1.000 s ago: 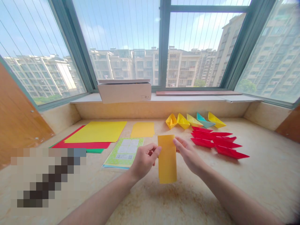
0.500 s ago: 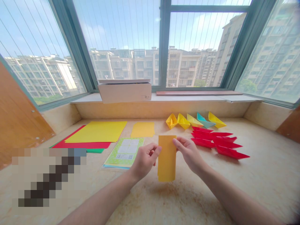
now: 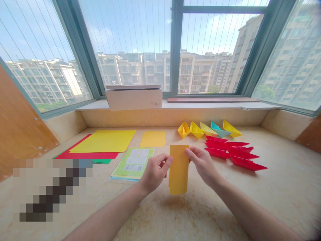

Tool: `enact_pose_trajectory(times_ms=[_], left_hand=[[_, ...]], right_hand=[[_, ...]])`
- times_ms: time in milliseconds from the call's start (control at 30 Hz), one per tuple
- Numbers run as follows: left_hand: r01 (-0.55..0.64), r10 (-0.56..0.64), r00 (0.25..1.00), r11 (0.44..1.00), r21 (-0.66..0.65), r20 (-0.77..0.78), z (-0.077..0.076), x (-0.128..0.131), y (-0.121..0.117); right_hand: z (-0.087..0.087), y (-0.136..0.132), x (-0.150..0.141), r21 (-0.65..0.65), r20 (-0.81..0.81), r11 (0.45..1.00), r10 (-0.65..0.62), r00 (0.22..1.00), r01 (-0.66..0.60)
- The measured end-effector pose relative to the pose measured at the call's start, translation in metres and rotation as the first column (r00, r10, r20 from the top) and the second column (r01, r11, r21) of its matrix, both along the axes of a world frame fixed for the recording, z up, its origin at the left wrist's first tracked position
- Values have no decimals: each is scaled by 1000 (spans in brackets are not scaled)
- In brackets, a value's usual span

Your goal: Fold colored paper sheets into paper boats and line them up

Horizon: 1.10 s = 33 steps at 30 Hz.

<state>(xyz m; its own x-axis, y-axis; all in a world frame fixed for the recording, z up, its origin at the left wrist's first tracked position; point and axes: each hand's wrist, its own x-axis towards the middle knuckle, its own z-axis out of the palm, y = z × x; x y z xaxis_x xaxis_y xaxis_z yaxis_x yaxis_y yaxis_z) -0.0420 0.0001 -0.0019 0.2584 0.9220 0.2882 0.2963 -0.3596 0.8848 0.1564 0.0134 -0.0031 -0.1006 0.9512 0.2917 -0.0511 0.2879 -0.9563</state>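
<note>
Fingers of your left hand point(image 3: 155, 170) and right hand point(image 3: 203, 164) pinch opposite edges of the folded orange paper point(image 3: 179, 170) at centre frame, apparently to keep it upright and its layers aligned above the countertop point(image 3: 215, 214).

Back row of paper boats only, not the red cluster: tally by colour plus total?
Yellow paper boats, pale and orange-tinted ones included: 4
Blue paper boat: 1
Total: 5
</note>
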Motion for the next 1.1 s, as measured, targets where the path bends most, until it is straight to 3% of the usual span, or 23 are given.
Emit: enact_pose_trajectory(times_ms=[333,567,833,1100], left_hand=[[6,-6,1000,1000,-1,-19,4,0,-3],[44,-44,999,999,-10,29,9,3,-7],[48,-32,989,993,-105,144,7,1,1],[31,-29,999,997,-65,34,3,-3,7]], right_hand=[[-3,1,1,-8,14,999,-30,999,31],[7,-2,3,-80,-16,996,30,999,-31],[9,-4,8,-134,222,974,207,953,-180],[13,-6,4,-143,269,980,170,948,-135]])
